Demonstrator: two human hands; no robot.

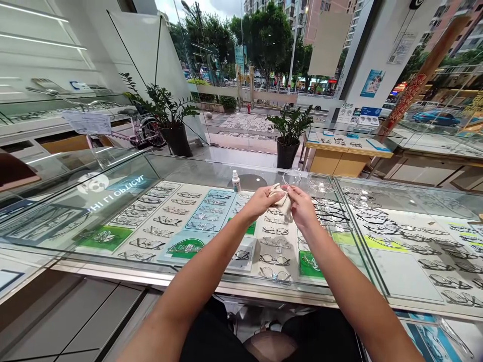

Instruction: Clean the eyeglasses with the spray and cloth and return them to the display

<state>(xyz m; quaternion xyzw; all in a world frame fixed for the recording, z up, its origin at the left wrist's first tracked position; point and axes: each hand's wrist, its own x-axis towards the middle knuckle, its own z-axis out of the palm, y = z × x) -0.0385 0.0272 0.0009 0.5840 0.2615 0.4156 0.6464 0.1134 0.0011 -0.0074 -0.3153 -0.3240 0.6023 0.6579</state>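
A crumpled beige cloth (pixel 286 207) is held up between my two hands, above the glass display counter. My left hand (pixel 260 202) pinches the cloth's left side, fingers closed. On its other side, my right hand (pixel 303 205) grips it with thumb and fingers pressed together. One corner of the cloth hangs down between the hands. Whether anything is wrapped inside the folds, I cannot tell. A small white spray bottle (pixel 236 182) stands upright on the glass top, beyond my left hand and apart from it.
Under the glass counter top (pixel 196 168) lie rows of eyeglasses (pixel 275 260) and green cards (pixel 311 264). A clear round object (pixel 292 176) is just beyond my hands. Potted plants (pixel 289 136) stand behind the counter, before a large window. A bicycle (pixel 128 128) is at the left.
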